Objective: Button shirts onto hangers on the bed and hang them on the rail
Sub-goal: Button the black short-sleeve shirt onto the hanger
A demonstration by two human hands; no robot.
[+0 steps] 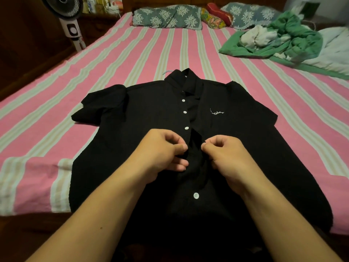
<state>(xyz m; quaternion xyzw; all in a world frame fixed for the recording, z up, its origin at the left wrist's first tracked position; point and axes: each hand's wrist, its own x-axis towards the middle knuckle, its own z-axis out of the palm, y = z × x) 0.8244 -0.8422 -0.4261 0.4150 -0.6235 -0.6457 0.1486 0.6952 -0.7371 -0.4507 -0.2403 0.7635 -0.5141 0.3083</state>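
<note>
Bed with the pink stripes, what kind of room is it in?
Most likely a bedroom at home. There is a big bed with pillows at its head, a standing fan beside it, and a pile of clothes on the sheet.

Bed (pixel 132 59) covered in pink sheet with pale lengthwise stripes. Black shirt (pixel 236 140) laid flat, front up, at near edge, centred, collar toward head end, hem hanging over near edge. Pale hanger hook (pixel 167 71) poking out just beyond collar. Two grey floral pillows at head edge, one centred (pixel 166 17), one toward far right corner (pixel 247 15). Red and multicoloured patterned cushion (pixel 217 17) wedged between them. Heap of green cloth (pixel 294 35) with whitish garments (pixel 258 37) on top near right edge, far half. White bedding (pixel 334 48) at right edge, touching green heap.
</note>
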